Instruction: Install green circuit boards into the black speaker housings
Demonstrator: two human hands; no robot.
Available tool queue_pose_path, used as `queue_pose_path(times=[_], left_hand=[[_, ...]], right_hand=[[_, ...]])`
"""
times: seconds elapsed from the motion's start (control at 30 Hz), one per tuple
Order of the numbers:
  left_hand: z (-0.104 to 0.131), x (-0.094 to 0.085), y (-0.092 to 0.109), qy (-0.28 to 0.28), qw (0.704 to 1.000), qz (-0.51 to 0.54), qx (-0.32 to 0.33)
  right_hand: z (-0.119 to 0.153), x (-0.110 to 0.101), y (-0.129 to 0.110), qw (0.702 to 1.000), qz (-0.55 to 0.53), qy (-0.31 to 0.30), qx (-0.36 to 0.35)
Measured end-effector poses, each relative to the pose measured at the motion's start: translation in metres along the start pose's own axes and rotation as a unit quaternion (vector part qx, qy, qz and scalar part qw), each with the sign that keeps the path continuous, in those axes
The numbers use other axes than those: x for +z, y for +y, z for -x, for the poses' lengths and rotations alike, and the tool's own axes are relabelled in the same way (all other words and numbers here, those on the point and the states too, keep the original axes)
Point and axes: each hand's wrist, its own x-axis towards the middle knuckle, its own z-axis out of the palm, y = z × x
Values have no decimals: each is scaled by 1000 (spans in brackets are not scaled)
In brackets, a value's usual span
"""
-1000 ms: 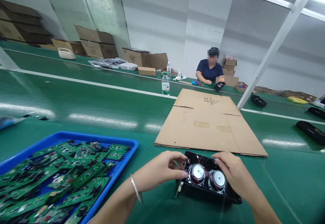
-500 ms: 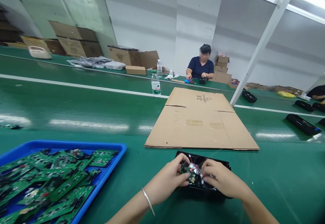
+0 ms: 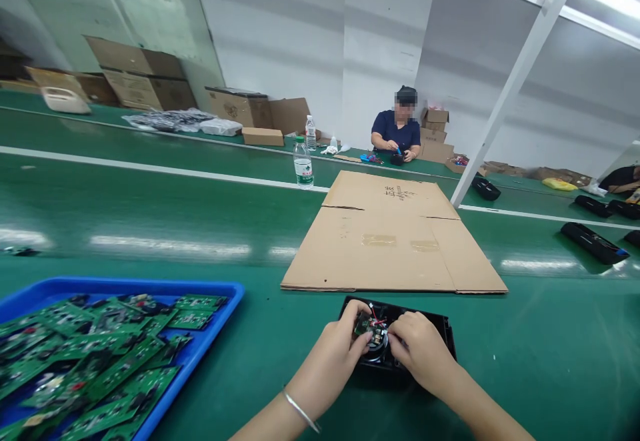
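Note:
Between thumb and fingers, my left hand [image 3: 350, 334] grips a small green circuit board [image 3: 365, 326] above a black housing [image 3: 440, 326]. My right hand [image 3: 417, 342] is pinched at the board's right edge, by the red and white wires [image 3: 376, 321]; what its fingertips hold is too small to make out. A round speaker [image 3: 376, 349] shows inside the housing beneath the board. The housing lies on the green table, partly hidden by both hands.
A blue tray [image 3: 220, 289] of green circuit boards stands at the left. Flat cardboard [image 3: 395, 267] lies beyond the housing. A water bottle [image 3: 303, 164], black cases [image 3: 593, 242] and a person [image 3: 397, 127] across the table are farther back.
My right hand has moved left, closer to the board, and its fingers have drawn together. The person across has lifted a blue item to a black piece. The view has shifted slightly.

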Motion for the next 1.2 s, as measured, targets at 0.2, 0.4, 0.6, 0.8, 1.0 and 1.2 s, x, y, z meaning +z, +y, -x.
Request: queue_pose_path(times=[0.2, 0.4, 0.6, 0.8, 1.0, 1.2], left_hand=[[4, 2, 5, 18, 998, -59, 28], [5, 4, 4, 10, 997, -70, 28], [3, 8, 0, 21, 1000, -5, 23], [4, 9, 5, 52, 999, 12, 10], [7, 10, 3, 62, 998, -5, 13], [8, 9, 1, 64, 998, -23, 19]], right_hand=[[1, 6, -3, 995, 62, 33, -73], [1, 10, -3, 995, 56, 57, -63], [2, 14, -7, 990, 55, 123, -41], [2, 14, -9, 988, 10, 147, -36], [1, 15, -10, 986, -12, 163, -28], [2, 15, -12, 984, 3, 170, -51]])
